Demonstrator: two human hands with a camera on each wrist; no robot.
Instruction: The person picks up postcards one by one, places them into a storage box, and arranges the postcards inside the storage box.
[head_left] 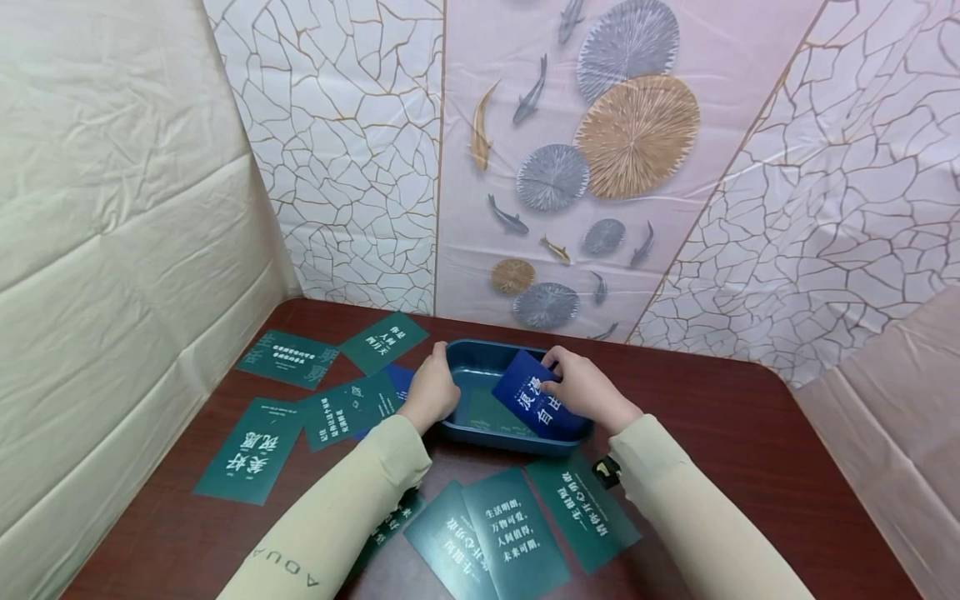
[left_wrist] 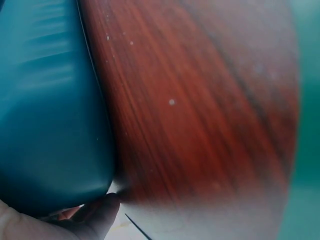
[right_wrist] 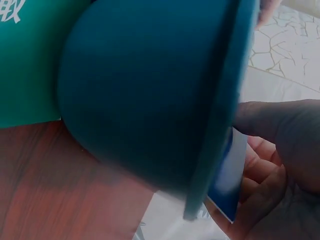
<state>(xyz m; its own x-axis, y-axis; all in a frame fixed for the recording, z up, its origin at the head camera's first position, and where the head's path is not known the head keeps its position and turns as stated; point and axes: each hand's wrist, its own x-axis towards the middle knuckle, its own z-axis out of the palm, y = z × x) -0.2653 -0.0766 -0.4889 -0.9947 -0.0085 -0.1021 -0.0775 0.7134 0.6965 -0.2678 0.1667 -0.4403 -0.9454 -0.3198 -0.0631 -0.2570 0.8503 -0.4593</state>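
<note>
A dark teal plastic basin stands on the table in the head view. My left hand grips its left rim, and in the left wrist view a fingertip is at the basin's outer wall. Over the basin's right part, my right hand pinches a blue card with white characters. The right wrist view shows that card tilted between thumb and fingers, just beyond the basin's rim. A green card lies on the basin floor, partly covered by the blue one.
Several green cards with white writing lie left of the basin, including one near the left edge. Further green cards lie in front of it. A blue card is partly covered. Patterned cloth hangs behind the brown table.
</note>
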